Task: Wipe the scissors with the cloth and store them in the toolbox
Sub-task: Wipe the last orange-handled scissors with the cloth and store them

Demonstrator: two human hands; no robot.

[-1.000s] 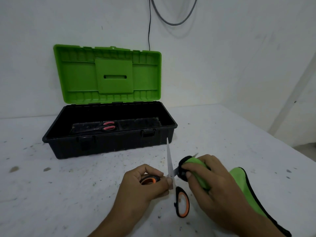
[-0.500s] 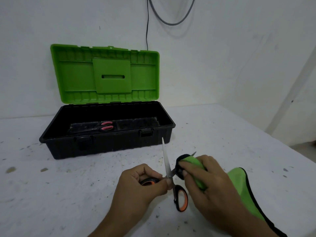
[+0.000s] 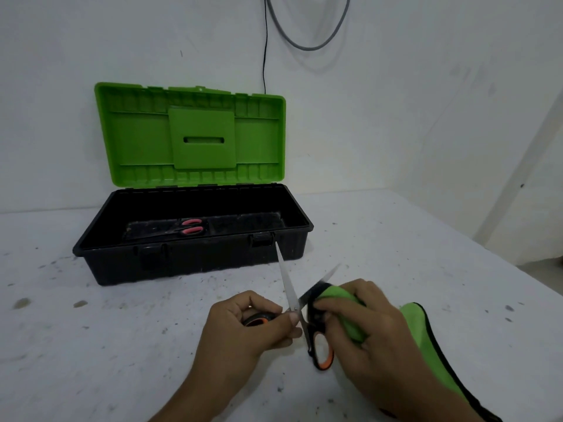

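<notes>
Orange-and-black scissors are held open above the table, blades spread in a V. My left hand grips one handle loop. My right hand presses a green cloth with black trim around the right-hand blade, whose tip pokes out beyond the cloth. The cloth's free end trails to the lower right. The black toolbox stands behind with its green lid up; a second pair of scissors with red handles lies inside.
The white table is speckled with dirt marks. A white wall rises just behind the toolbox, with cables hanging down it. The table's right edge runs diagonally at the far right.
The cloth in my right hand has slid a little back along the blade toward the pivot, baring more of the tip. My left hand keeps its hold on the handle.
</notes>
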